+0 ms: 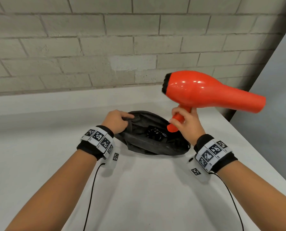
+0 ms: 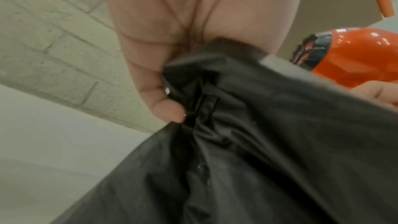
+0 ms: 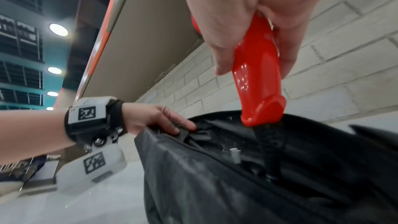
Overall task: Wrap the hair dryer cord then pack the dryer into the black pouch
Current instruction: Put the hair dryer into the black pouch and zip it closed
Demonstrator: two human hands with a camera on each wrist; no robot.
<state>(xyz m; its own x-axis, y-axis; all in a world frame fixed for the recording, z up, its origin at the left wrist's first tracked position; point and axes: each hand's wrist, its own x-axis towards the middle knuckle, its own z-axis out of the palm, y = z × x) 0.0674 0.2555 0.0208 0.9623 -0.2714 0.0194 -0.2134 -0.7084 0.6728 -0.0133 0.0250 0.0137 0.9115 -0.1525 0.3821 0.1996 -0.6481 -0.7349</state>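
Observation:
My right hand (image 1: 184, 121) grips the handle of the red hair dryer (image 1: 205, 91), holding it above the open mouth of the black pouch (image 1: 155, 145). The handle's end (image 3: 262, 113) hangs just over the opening, with the black cord (image 3: 270, 144) running down from it. The coiled cord (image 1: 154, 133) lies inside the pouch. My left hand (image 1: 118, 121) pinches the pouch's left rim and holds it open; the left wrist view shows the fingers (image 2: 163, 91) curled on the black fabric (image 2: 247, 134). The dryer's nozzle points right.
The pouch sits on a white table (image 1: 147, 189) against a pale brick wall (image 1: 105, 47). The table's right edge (image 1: 262, 155) runs close beside my right wrist. Wrist-camera cables hang from both arms.

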